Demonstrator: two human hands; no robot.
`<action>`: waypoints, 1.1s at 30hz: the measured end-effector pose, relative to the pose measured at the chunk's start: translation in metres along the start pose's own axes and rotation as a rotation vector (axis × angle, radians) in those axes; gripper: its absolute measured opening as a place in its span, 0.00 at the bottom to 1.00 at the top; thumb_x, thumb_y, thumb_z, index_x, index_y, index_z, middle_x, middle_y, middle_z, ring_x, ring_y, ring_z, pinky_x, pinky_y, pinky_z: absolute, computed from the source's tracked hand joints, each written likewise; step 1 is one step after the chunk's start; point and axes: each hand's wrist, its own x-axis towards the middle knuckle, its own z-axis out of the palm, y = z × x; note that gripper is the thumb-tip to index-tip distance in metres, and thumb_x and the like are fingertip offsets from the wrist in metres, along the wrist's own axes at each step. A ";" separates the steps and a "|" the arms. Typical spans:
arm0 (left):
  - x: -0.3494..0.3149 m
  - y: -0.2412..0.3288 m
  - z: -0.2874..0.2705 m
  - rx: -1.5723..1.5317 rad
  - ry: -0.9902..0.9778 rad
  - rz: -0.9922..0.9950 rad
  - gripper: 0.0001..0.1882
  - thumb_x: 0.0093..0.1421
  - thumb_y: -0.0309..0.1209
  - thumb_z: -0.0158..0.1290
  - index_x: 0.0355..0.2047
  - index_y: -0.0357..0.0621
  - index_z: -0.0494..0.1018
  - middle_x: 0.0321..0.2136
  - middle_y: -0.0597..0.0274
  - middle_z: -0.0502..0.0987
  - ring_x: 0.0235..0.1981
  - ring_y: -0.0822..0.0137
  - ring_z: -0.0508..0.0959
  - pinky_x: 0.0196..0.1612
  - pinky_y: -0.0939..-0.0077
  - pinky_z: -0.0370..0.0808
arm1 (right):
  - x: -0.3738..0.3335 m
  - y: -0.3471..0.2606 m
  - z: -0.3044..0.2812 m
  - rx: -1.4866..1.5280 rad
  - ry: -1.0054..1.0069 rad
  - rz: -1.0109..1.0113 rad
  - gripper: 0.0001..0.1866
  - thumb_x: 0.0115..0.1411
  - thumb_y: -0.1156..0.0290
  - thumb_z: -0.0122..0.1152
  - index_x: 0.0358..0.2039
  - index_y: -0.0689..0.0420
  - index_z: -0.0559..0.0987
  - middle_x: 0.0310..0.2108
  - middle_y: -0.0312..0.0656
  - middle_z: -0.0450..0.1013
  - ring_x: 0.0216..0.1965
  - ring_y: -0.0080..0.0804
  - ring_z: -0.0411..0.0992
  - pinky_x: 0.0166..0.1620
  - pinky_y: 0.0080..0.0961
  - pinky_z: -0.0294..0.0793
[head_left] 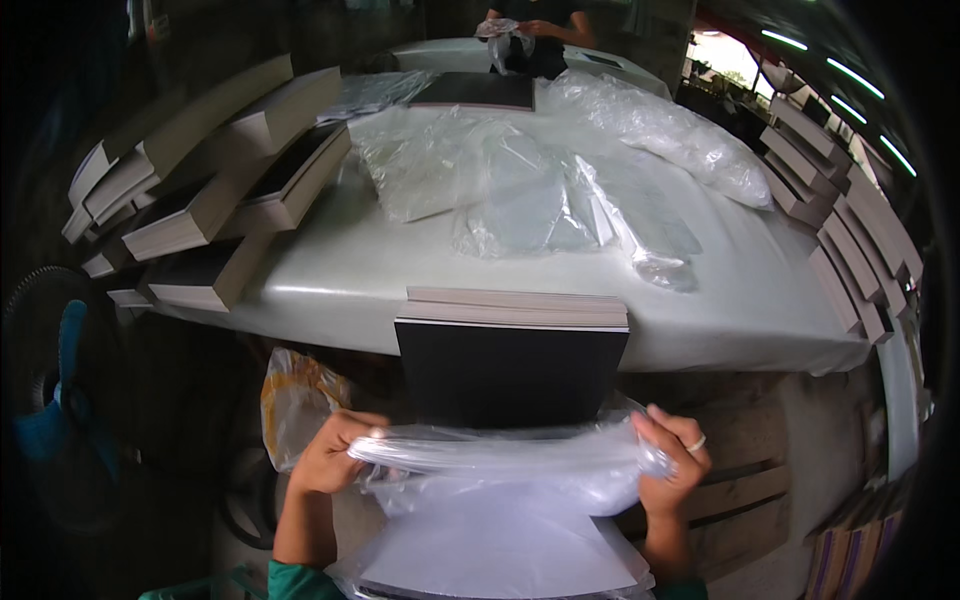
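Both hands: L (328, 455) & R (668, 462) clenched on clear bag (500, 465) | black stack (508, 375) btm hidden by bag

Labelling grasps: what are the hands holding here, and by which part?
Both hold one clear plastic bag by its bunched open edge: left hand at the left end, right hand at the right end. The black-covered book stack beyond it is not gripped.

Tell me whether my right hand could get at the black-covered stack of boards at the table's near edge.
Probably yes: the black-covered stack of boards lies just beyond the right hand with nothing between, though that hand grips the clear plastic bag.
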 end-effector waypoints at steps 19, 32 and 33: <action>-0.051 -0.308 -0.023 -0.825 -0.050 -0.732 0.06 0.53 0.29 0.54 0.32 0.47 0.70 0.20 0.73 0.69 0.18 0.80 0.66 0.22 0.86 0.63 | -0.203 0.172 0.072 0.973 -1.050 1.778 0.09 0.53 0.65 0.58 0.30 0.57 0.76 0.25 0.37 0.73 0.26 0.26 0.72 0.31 0.20 0.70; 0.050 -0.002 0.008 0.093 -0.552 -0.369 0.32 0.44 0.40 0.62 0.47 0.38 0.67 0.36 0.56 0.74 0.36 0.66 0.74 0.41 0.73 0.71 | 0.044 0.030 -0.016 0.341 0.149 0.504 0.09 0.57 0.74 0.50 0.38 0.61 0.71 0.33 0.38 0.69 0.29 0.19 0.66 0.33 0.17 0.67; 0.060 0.011 0.038 0.146 -0.402 -0.097 0.34 0.45 0.41 0.62 0.50 0.38 0.64 0.38 0.54 0.73 0.40 0.64 0.72 0.43 0.70 0.69 | 0.044 0.007 0.003 0.793 -0.027 0.608 0.10 0.57 0.75 0.48 0.40 0.61 0.70 0.36 0.40 0.69 0.30 0.19 0.67 0.33 0.16 0.67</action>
